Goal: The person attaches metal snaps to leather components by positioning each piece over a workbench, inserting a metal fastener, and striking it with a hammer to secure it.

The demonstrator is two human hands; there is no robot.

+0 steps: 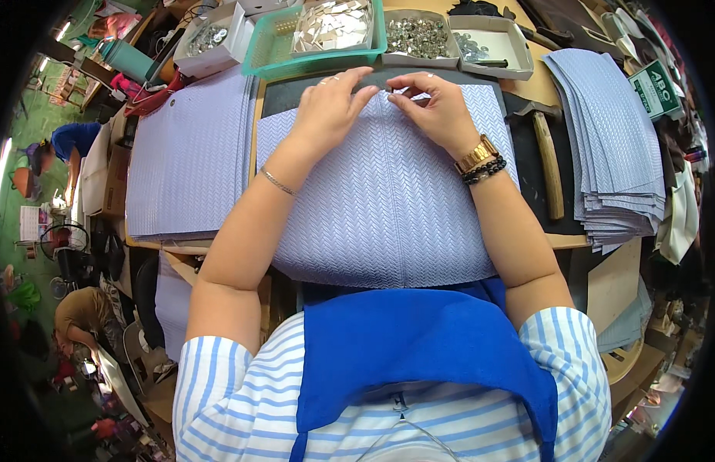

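Observation:
A pale lavender panel with an embossed woven pattern [392, 200] lies in front of me, its near edge hanging over the table edge. Over its far edge, left of the centre seam, is my left hand [328, 112], thumb and fingers apart with nothing visible between them. Just right of the seam, my right hand [434, 112] has thumb and forefinger pinched together at the far edge. Whatever sits in that pinch is too small to name. A hammer with a wooden handle [550, 162] rests on the dark mat [529, 154] to the right.
Stacks of similar panels lie at left [188, 162] and right [608, 146]. Along the back stand a green basket [269, 46] around a box of pale flat pieces [334, 27], a box of small metal fittings [417, 37] and a white tray [508, 35]. Other people work at far left.

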